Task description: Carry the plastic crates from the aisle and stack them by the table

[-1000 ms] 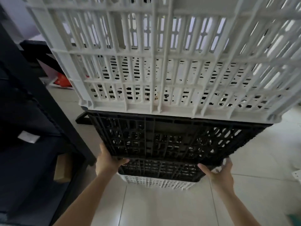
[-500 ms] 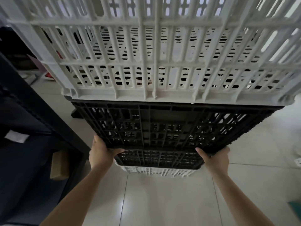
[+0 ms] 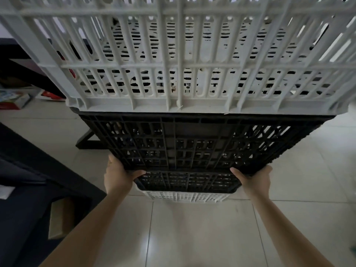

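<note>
A tall stack of slatted plastic crates fills the view. A big white crate (image 3: 179, 60) is on top. Under it sits a black crate (image 3: 192, 143). My left hand (image 3: 117, 175) grips the black crate's lower left edge and my right hand (image 3: 254, 180) grips its lower right edge, thumbs on the near face. Below my hands a second black crate (image 3: 188, 182) rests on a white crate (image 3: 185, 196) at the bottom, standing on the tiled floor (image 3: 192, 237).
A dark table or shelf unit (image 3: 34, 180) runs along the left, with a cardboard box (image 3: 59, 218) tucked in it. A black angled leg (image 3: 86, 141) shows behind the stack. Red and white items (image 3: 17, 99) lie on the floor at the far left.
The view has drawn closer and tilted down, so the white crate looms larger. My hands keep their grip on the black crate, which has sunk towards the crate beneath it.
</note>
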Tool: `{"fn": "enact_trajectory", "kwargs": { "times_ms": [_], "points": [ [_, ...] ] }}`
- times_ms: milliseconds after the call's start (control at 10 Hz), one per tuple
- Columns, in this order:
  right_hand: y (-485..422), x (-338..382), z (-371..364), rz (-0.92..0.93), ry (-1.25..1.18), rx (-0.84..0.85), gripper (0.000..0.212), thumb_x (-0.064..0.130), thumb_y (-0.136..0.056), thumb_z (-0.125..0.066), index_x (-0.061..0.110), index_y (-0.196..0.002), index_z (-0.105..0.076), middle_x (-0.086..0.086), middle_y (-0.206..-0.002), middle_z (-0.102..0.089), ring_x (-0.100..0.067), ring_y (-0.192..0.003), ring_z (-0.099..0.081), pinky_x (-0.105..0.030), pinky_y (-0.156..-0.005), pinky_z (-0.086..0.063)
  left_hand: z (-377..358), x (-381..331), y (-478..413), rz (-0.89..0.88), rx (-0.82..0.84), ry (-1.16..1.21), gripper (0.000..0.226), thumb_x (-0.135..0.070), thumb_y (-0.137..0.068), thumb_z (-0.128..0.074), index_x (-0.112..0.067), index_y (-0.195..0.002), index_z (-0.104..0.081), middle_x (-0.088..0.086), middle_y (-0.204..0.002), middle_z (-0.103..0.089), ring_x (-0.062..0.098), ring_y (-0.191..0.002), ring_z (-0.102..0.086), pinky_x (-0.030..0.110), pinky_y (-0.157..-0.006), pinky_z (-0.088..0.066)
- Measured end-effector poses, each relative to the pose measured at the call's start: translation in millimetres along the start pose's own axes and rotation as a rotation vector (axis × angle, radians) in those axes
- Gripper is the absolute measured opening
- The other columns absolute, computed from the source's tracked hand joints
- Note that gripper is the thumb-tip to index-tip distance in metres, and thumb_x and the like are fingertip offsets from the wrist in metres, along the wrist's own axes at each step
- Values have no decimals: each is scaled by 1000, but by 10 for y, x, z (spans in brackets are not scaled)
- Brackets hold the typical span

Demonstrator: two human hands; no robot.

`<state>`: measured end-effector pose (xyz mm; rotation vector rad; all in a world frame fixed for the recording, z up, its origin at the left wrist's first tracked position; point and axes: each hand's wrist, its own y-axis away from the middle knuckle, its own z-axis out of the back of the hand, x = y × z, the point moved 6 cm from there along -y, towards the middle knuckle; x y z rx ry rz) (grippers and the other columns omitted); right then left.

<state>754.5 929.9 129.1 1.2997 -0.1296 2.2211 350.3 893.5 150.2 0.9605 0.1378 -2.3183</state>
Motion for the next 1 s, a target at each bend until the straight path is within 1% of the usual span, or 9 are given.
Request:
{"fn": "enact_trajectory", "kwargs": {
  "times_ms": [100, 300, 400, 500, 600, 700, 800, 900, 1000],
  "points": [
    [-99, 30, -51, 5, 10, -9, 82, 20, -65, -88, -3, -124, -36, -20, -128, -55, -37, -119, -53, -33, -89, -44, -27, -45, -77, -7, -6, -18, 80, -23, -58, -90, -10, -118, -39, 13, -122, -57, 38, -112, -57, 48, -85, -48],
    [-115, 31, -48, -8, 31, 9, 82, 19, -65, -88, -2, -124, -35, -20, -128, -54, -37, -120, -53, -36, -90, -45, -35, -42, -72, -1, 0, 5, 83, -18, -58, -90, -8, -123, -40, 12, -125, -55, 38, -112, -57, 46, -83, -46],
    [-104, 30, -41, -27, 28, 65, 84, 21, -65, -88, 1, -125, -34, -18, -128, -55, -36, -119, -54, -39, -93, -46, -29, -40, -49, 50, 28, 4, 78, -19, -61, -89, -8, -119, -40, 14, -124, -56, 39, -111, -57, 46, -83, -47],
    [-31, 17, -20, -43, 41, 148, 93, 25, -67, -87, 5, -136, -28, -11, -133, -53, -35, -123, -52, -42, -97, -44, -10, -45, -14, 94, 82, -30, 83, -25, -57, -91, -11, -119, -38, 11, -120, -61, 37, -108, -60, 48, -83, -52],
    [138, 67, 54, -39, 27, 216, 97, 26, -69, -85, 13, -144, -25, -8, -136, -51, -34, -123, -52, -42, -97, -42, 41, -78, 107, 131, 147, -82, 90, -22, -56, -91, -11, -127, -38, 9, -118, -62, 36, -110, -59, 45, -84, -50],
    [370, 237, 203, 19, 45, 287, 88, 20, -70, -85, 9, -141, -36, -12, -135, -52, -34, -125, -51, -31, -90, -40, 153, -148, 308, 135, 208, -165, 93, -20, -58, -90, -14, -133, -36, 10, -121, -61, 35, -113, -57, 43, -86, -49],
    [677, 466, 427, 49, 91, 430, 77, 19, -73, -82, 12, -138, -41, -11, -132, -52, -31, -128, -48, -21, -84, -32, 372, -344, 545, 85, 266, -249, 88, -21, -60, -87, -17, -134, -39, 9, -117, -62, 31, -111, -58, 41, -84, -52],
    [983, 762, 763, 74, 77, 518, 61, 16, -78, -78, 16, -129, -45, 0, -109, -50, -24, -120, -52, -12, -76, -31, 776, -689, 802, 12, 284, -332, 75, -21, -62, -84, -16, -126, -46, 9, -114, -63, 31, -108, -60, 41, -84, -53],
    [1347, 1086, 1155, 28, 10, 610, 67, 25, -77, -80, 19, -127, -36, 3, -110, -49, -19, -110, -52, -8, -61, -39, 1258, -1092, 1127, -58, 245, -427, 58, -24, -65, -82, -17, -117, -56, 6, -115, -64, 28, -108, -61, 39, -85, -54]
  ]
}}
